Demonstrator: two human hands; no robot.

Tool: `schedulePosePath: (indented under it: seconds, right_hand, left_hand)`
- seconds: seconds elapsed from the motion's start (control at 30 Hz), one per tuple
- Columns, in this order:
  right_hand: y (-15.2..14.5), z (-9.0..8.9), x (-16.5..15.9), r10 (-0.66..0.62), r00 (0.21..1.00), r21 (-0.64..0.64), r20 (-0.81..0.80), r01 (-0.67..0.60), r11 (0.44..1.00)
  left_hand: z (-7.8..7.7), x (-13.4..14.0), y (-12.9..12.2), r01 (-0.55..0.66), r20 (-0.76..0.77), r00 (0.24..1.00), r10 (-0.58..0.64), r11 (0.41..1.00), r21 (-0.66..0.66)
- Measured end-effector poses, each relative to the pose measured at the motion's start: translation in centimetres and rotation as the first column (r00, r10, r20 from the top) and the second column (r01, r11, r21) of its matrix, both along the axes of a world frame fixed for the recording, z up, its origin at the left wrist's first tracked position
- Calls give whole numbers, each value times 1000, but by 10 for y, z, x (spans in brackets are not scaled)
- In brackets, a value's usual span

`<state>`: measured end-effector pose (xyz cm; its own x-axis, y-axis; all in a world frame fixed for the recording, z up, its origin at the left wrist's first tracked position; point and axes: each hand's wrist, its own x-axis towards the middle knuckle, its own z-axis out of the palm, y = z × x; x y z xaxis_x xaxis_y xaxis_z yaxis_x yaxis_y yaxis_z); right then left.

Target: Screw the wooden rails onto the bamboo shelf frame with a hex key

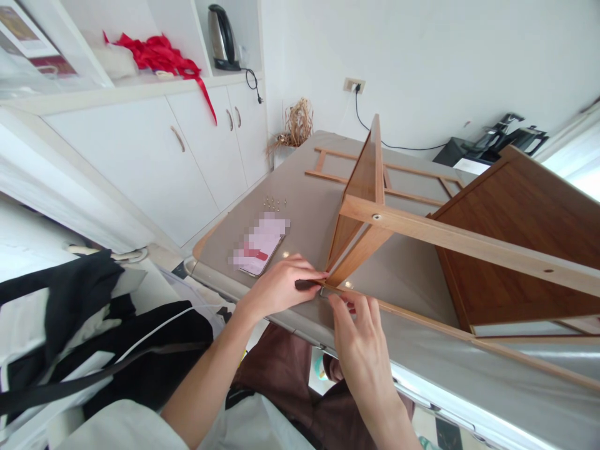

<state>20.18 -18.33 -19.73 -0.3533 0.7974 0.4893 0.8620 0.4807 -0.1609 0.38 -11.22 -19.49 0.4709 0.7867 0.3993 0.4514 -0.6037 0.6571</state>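
Wooden frame [422,229] looked stiff, fairly light, best held by its rails [497,251]; your left grip [281,282] pinched its lower corner [338,275]; your right grip's [360,331] hold was unclear.

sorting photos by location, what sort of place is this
Probably a room in a home or small office: white cupboards, an electric kettle and a large table.

Left arm [210,369]: bare forearm reaching diagonally to near foot of frame [469,245]. Left hand [293,281]: left of foot, back upward, fingers [316,273] stretched together, tips touching frame. Right arm [375,387]: bare forearm rising from below foot. Right hand [359,328]: just right of foot, back upward, fingers curled, contents of grip unclear.
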Motion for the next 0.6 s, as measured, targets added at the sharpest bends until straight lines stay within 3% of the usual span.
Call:
schedulePosePath:
  seconds: [0.37, 0.6]
  right_hand:
    - [6, 24, -7, 93, 994, -19, 54, -92, 996]
    - [5, 11, 6, 19, 999, -3, 39, -19, 1000]
  left_hand:
    - [1, -1, 0, 11, 15, 1000, -10, 1000, -23]
    - [0, 0, 0, -9, 0, 1000, 9, 1000, -15]
